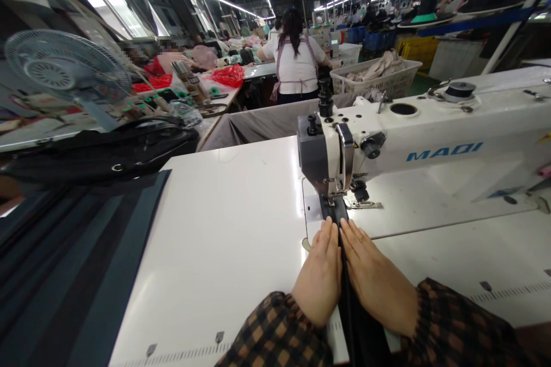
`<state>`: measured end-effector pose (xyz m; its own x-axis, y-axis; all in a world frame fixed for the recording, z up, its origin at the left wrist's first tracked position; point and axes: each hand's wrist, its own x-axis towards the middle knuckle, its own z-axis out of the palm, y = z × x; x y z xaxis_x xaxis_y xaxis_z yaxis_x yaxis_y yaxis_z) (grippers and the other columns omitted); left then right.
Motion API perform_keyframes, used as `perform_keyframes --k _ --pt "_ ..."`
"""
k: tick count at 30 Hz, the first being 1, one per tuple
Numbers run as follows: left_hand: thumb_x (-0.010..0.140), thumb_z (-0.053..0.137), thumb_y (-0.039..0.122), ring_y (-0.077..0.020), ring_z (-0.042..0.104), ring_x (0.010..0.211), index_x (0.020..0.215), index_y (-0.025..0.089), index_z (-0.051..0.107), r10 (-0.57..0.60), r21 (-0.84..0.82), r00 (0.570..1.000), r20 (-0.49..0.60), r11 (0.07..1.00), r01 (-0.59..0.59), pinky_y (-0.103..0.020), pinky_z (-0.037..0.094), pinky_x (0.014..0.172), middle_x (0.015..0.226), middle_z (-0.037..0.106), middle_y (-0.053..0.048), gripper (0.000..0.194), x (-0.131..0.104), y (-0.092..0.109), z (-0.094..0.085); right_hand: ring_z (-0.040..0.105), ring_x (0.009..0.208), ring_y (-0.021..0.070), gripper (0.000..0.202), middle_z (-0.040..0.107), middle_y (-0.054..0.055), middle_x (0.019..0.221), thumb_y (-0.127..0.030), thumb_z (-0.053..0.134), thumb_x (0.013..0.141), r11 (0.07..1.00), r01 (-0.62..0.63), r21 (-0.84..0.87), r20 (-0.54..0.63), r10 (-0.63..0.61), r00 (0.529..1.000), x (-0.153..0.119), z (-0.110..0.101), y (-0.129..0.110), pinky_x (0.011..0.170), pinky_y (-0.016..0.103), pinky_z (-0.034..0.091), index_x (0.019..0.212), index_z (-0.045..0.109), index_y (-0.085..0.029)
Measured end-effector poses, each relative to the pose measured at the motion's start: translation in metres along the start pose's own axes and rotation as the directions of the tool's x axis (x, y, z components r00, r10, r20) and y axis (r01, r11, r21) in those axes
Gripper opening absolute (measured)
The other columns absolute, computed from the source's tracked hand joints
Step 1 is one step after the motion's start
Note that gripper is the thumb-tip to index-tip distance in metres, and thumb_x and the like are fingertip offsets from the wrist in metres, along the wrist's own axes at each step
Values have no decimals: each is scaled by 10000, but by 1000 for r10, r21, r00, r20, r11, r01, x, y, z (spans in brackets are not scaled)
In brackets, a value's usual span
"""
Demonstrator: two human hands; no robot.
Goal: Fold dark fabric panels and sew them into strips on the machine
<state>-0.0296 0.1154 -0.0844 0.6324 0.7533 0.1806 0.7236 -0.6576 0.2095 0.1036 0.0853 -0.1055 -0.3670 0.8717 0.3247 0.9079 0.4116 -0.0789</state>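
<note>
A long black strip of fabric (364, 330) runs up the white sewing table (215, 229) and under the presser foot of a white sewing machine (430, 143). Just in front of the needle area, my left hand (321, 269) lies on the strip's left side, its fingers pressed together and pointing at the foot. On the right side my right hand (372, 275) rests in the same way, fingers together. The strip shows in the narrow gap between the hands. Both palms face down, so their undersides are hidden.
Dark fabric panels (81, 258) and a black bag-like piece (107, 152) lie at the left. A fan (64, 69) stands behind them. Ahead, a person in a white top (297, 63) sits near a basket of cloth (374, 77).
</note>
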Motion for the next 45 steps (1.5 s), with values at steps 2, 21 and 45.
perform_keyframes --k 2,21,45 --pt "869 260 103 -222 163 1293 1275 28 299 5 3 1000 7 1000 -5 -403 348 1009 1349 324 -204 415 2 0 -2 185 1280 253 519 310 192 1351 -66 321 778 1000 8 2 -8 -8 1000 1 1 1 1020 408 313 1293 311 -4" --pt "801 302 81 -247 99 1306 1275 -4 282 43 128 996 75 990 -53 -422 255 1046 1379 266 -201 482 9 -11 9 196 1279 244 468 270 175 1373 -125 293 846 998 40 55 71 -44 997 5 -6 8 1012 415 321 1303 313 -26" --pt "861 265 122 -260 91 1304 1295 22 258 55 2 998 35 998 -55 -450 277 1040 1392 235 -200 445 7 -12 4 238 1269 209 441 328 129 1356 -138 320 851 984 178 3 56 -178 982 -8 -11 22 1025 379 315 1280 361 -48"
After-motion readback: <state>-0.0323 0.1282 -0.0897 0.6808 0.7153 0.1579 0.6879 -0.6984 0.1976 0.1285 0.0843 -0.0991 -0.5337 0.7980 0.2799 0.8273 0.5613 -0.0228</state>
